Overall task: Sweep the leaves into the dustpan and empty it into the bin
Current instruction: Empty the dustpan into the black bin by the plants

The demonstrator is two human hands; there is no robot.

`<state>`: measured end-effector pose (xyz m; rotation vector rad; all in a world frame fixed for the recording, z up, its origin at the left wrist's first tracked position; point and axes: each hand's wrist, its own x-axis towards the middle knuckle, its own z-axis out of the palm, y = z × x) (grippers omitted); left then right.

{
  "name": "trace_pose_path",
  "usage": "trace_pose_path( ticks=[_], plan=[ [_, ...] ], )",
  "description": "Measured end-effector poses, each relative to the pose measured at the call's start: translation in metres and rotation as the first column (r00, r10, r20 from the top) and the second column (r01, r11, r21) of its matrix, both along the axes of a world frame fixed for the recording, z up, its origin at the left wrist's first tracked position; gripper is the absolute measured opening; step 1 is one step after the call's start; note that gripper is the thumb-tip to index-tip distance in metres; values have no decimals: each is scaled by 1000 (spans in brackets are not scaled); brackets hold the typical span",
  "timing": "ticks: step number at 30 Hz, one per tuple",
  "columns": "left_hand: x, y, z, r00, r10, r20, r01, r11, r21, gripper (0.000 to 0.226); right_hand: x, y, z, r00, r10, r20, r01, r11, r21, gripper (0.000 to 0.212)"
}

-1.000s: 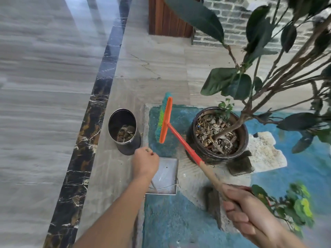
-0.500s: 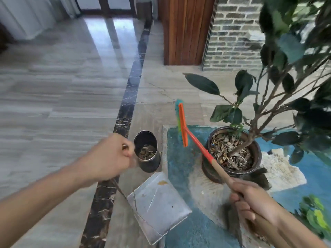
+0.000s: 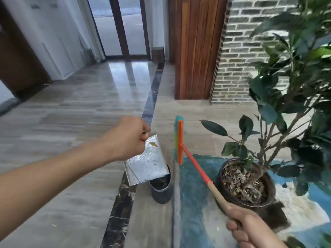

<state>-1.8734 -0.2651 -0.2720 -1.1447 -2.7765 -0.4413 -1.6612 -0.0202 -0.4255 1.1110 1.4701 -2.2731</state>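
1. Over the bin [image 3: 162, 192], in the head view, your left hand [image 3: 129, 138] is clenched round the handle of the dustpan [image 3: 146, 163], which hangs tilted with its lower edge above the bin's mouth.
2. One leaf [image 3: 154, 144] clings near the pan's upper end. Tip it steeper or tap it, with the lip inside the rim.
3. Your right hand [image 3: 250, 230] grips the broom [image 3: 195, 163], raised beside the potted plant [image 3: 245, 181]. Hold it clear of the bin.

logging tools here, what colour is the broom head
The broom head is an orange bar with teal-green bristles, clearest in the head view.
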Motion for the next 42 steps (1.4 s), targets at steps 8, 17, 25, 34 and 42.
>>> trace_pose_path(
  ticks=[8,17,25,34,42],
  plan=[
    [7,0,-121,991,-86,-101,31,891,-454,17,5,-35,-26,990,107,-89,-103,994,45,44],
    [47,-36,-216,964,-257,65,230,691,-685,42,13,-45,-59,988,130,-77,-129,991,19,44],
    [69,-47,-269,936,-345,68,291,650,-702,39,14,-38,-78,983,186,3,-186,982,29,48],
    [44,-34,-232,968,-247,52,214,695,-686,32,11,-39,-53,995,100,20,-100,994,-35,42],
    [-2,-27,-97,991,110,76,-82,949,-303,19,-9,-60,56,989,127,-81,-124,991,47,34]
  ],
)
